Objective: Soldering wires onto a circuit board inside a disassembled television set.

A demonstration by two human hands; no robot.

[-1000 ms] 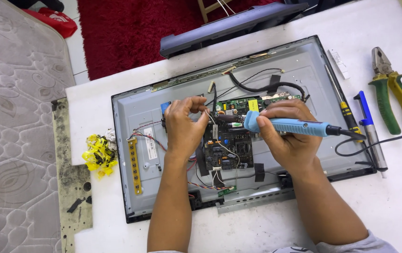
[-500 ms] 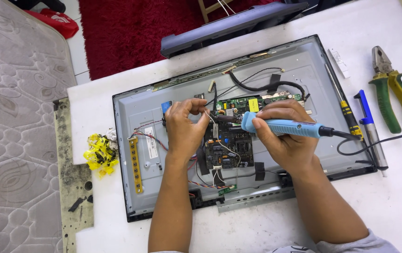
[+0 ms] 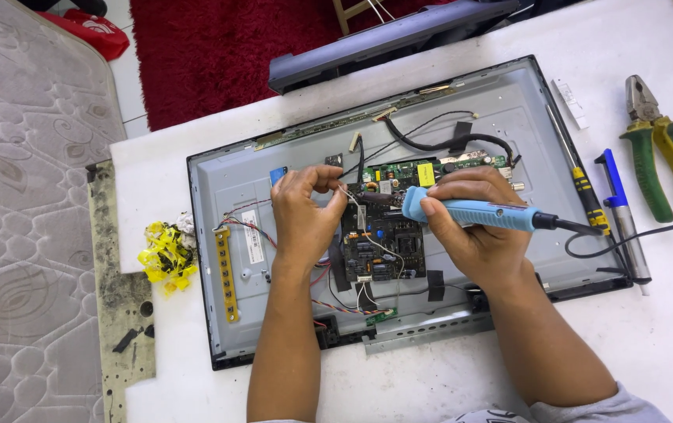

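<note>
Soldering on the circuit board of an opened flat-screen panel, a person works with both hands at a white table. The right hand is closed firmly around a blue soldering iron, its tip aimed left at the board's upper edge, while the left hand pinches a thin wire between thumb and forefinger, the other fingers curled loosely; whether the wire is solder or a lead cannot be told. The step in hand appears to be a joint at the top of the board, which sits mid-panel between the two wrists. The next move likely calls for a steady tip and wire brought together on one small pad. Loose black cables and coloured leads crowd the work, and the iron's cord trails right. Nearby lie a yellow-handled screwdriver, a blue desoldering pump, green pliers and yellow scraps.
</note>
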